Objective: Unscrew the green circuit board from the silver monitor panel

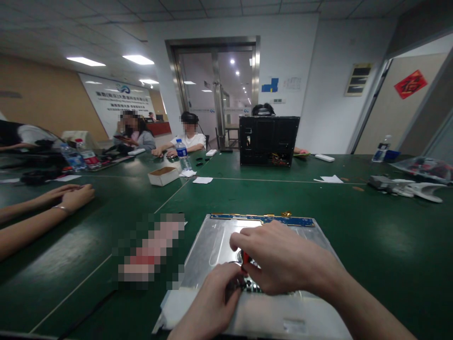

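A flat silver metal panel with a blue circuit strip along its far edge lies on the green table in front of me. My right hand hovers over its middle, fingers curled round a small red-handled tool pointing down at the panel. My left hand is closed beside it, fingertips pinching at a small dark part on the panel right under the tool. What lies below both hands is mostly hidden.
A blurred-out object lies left of the panel. Another person's forearms rest at the left edge. Farther off are a cardboard box, a water bottle, a black computer case, papers, and seated people.
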Available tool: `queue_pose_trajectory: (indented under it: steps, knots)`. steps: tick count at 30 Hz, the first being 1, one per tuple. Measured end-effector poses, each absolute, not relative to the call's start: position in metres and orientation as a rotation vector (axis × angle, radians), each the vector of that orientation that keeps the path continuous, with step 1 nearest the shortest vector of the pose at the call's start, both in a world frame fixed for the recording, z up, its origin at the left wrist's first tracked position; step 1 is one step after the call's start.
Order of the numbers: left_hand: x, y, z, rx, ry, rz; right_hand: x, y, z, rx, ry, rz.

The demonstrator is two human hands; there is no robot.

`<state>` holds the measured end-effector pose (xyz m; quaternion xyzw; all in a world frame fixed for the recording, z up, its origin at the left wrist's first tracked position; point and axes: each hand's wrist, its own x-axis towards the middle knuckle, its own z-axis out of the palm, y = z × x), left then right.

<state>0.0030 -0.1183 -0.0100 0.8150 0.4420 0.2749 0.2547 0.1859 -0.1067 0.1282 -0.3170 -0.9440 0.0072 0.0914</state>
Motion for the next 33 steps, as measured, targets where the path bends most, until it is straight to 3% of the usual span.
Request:
queue_pose_trajectory:
  steps: [33]
  knots:
    - [0.0048, -0.1163, -0.0119, 2.234, 1.191, 0.795, 0.1861, -0.1068, 0.1268, -0.972, -2.782, -0.012]
